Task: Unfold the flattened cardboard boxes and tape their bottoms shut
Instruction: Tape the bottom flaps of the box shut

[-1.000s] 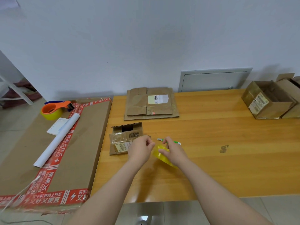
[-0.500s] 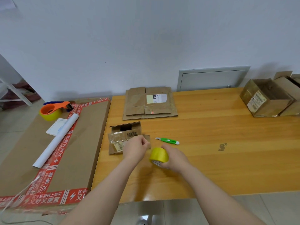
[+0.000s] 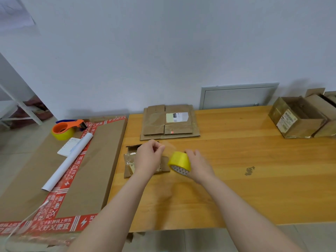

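Two hands, together on the yellow tape roll (image 3: 179, 161) a second earlier, had drawn apart above the bench (image 3: 254, 188), left hand (image 3: 148, 159) fingers (image 3: 160, 148) pinching the freed tape end (image 3: 168, 150), right hand (image 3: 199, 164) gripping the roll, the small flattened box (image 3: 129, 163) beneath apparently not yet opened out.

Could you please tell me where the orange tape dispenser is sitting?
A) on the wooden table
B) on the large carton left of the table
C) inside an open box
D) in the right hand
B: the orange tape dispenser rests on the large carton beside the wooden table; the right hand grips a yellow tape roll while the left hand pinches the tape end.
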